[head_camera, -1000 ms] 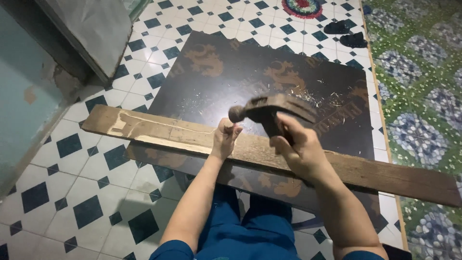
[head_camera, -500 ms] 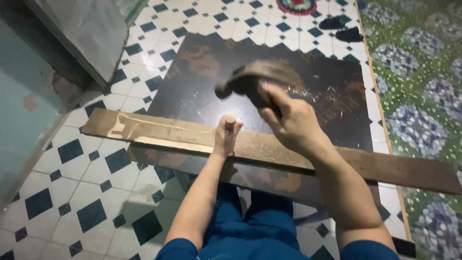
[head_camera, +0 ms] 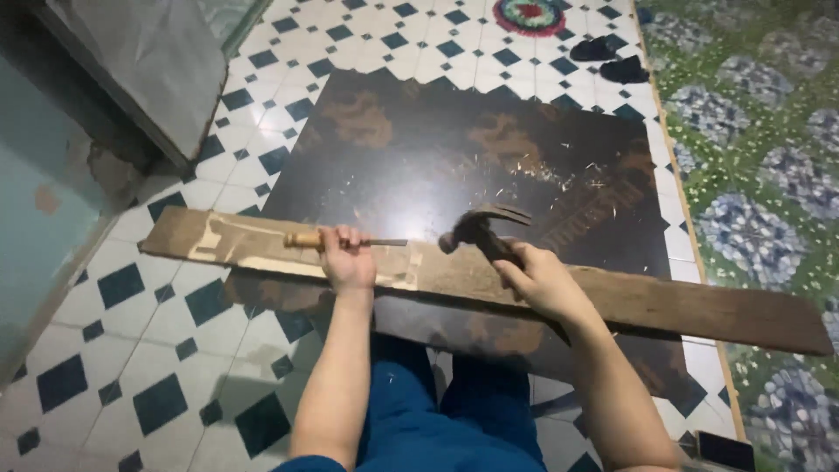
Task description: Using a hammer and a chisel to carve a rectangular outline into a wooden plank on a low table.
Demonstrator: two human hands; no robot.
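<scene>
Head camera looks down at a person sitting on a tiled floor (head_camera: 175, 341) of white and dark blue squares, with legs in blue trousers (head_camera: 446, 419) at the bottom of the view; a long wooden plank (head_camera: 629, 301) lies across the view from left to right, resting on a large dark board (head_camera: 454, 140) that lies flat on the tiles; the left hand (head_camera: 348, 260) is closed around a chisel (head_camera: 336, 240), its fingers wrapped over the tool near the place where the pale wooden handle meets the thin metal blade; the chisel lies almost flat along the plank, the handle pointing to the left and the blade pointing to the right, and the blade seems to touch the wood; the right hand (head_camera: 546, 280) is clenched around the handle of a claw hammer (head_camera: 482, 229), the fingers fully gripping it; the hammer head is a little above the plank, near the blade tip of the chisel but apart from it; on the left part of the plank there are pale cut marks where the surface is lighter; small light wood chips are scattered on the dark board behind the hammer; at the far side a pair of dark sandals (head_camera: 612, 59) stands on the tiles, near a round colourful mat (head_camera: 529, 15); a flowered floor covering (head_camera: 760, 131) runs along the right side.
</scene>
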